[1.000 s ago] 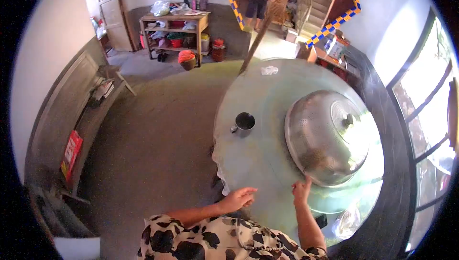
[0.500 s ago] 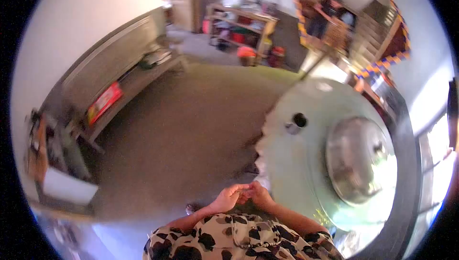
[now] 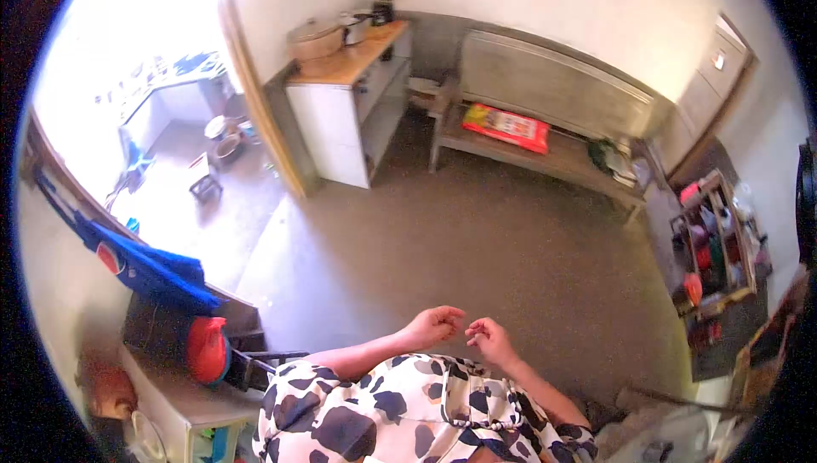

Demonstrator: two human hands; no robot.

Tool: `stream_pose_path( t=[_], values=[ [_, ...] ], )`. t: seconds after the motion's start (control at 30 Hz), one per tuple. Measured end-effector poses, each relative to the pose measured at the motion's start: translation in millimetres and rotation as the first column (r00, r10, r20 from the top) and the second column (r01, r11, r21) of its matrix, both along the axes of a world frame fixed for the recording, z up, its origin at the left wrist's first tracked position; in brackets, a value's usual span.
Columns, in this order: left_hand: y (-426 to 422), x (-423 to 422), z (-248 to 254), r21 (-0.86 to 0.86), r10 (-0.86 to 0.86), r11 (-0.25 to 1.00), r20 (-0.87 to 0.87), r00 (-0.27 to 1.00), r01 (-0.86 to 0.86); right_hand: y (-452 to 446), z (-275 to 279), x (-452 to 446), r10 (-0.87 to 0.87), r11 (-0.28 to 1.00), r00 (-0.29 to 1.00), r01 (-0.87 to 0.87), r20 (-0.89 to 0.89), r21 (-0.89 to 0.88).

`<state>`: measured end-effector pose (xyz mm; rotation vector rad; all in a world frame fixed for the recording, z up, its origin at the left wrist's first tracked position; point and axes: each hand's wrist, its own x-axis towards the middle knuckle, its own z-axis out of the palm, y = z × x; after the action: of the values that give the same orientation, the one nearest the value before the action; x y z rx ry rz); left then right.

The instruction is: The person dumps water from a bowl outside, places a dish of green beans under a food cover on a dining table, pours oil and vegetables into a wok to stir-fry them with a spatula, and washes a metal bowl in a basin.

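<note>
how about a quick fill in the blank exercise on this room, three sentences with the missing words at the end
1. The packet lying on the bench is mostly ____ in colour.
2. In the picture, the white cabinet stands to the ____ of the bench.
3. Of the left hand and the right hand, held apart, the ____ one is nearer the shelf unit.

Missing words: red; left; right

Wooden bench point(image 3: 572, 162) bearing red packet point(image 3: 506, 127), wood-topped cabinet point(image 3: 342, 69) bearing round vessel point(image 3: 317, 42), brown floor point(image 3: 511, 242)
</note>
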<state>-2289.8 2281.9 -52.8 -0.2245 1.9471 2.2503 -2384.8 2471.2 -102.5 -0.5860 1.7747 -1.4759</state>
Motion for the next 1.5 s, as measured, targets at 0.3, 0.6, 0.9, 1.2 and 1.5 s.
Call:
stream_pose_path(
  t=[0.3,0.6,0.9,1.2,1.5],
  values=[
    [-148.1,-16.7,11.3,0.027,0.393,0.918,0.061,0.918,-0.395,-176.7,-6.6,-98.1,0.324,0.92,0.926,-0.355,0.193,0.163],
    [-321.5,-5.2,27.1,-0.109,0.663,0.747,0.057,0.747,-0.655,-471.4,23.2,-144.7,0.692,0.713,0.713,-0.699,0.115,0.044],
    [-463.0,120.4,11.2,0.049,0.977,0.038,0.206,0.047,-0.998,-726.8,33.7,-49.2,0.97,0.238,0.241,-0.969,0.04,0.058],
    [-678.3,191.9,32.4,0.123,0.967,0.194,0.141,0.211,-0.973,-908.8,101.0,83.9,0.882,0.192,0.153,-0.981,-0.446,0.042],
    [-893.0,228.6,58.9,0.056,0.936,0.35,-0.056,0.347,-0.935,-1090.7,123.3,170.8,0.373,0.168,0.043,-0.986,-0.927,0.021]
  ],
)
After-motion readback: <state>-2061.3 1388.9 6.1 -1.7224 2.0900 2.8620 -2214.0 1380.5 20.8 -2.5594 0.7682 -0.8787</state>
